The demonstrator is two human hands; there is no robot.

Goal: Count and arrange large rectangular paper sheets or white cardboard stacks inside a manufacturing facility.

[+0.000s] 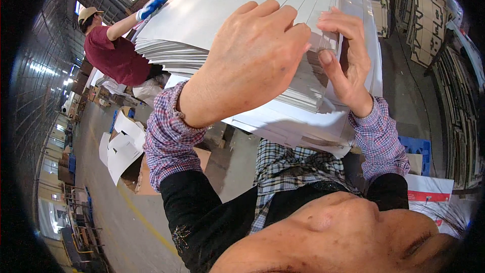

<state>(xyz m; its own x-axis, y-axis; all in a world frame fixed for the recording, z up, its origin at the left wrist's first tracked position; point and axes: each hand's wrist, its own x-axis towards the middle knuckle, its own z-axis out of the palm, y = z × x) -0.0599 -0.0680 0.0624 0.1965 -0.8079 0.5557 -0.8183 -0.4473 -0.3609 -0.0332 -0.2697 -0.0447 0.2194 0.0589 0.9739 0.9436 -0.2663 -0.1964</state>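
The right hand (351, 58) is bent around the near right corner of a tall stack of white sheets (192, 13), thumb on the edge side and fingers curled over the top, with the sheet corners pinched between them. The sheets fan out in thin lines just beyond this grip. The left hand (247, 58) sits close beside it, curled like a loose fist above the near edge of the same stack; its fingertips are mostly turned out of sight, so I cannot tell whether they pinch a sheet. Its back and wrist cover part of the stack's near edge.

Below both hands, more white sheets (283, 121) jut out toward the person's checked apron (298, 164). To the left of the grip, across the stack, a co-worker (115, 53) in a dark red shirt and tan cap reaches a blue-and-white glove (151, 7) to the stack's far left edge. Lower left of the hands, white cut sheets (124, 144) lie by brown cardboard (202, 159) on the floor. Right of the grip, beyond a floor strip, cut-out cardboard panels (429, 25) lean upright. Lower right are a blue pallet (417, 146) and a red-and-white carton (429, 192).
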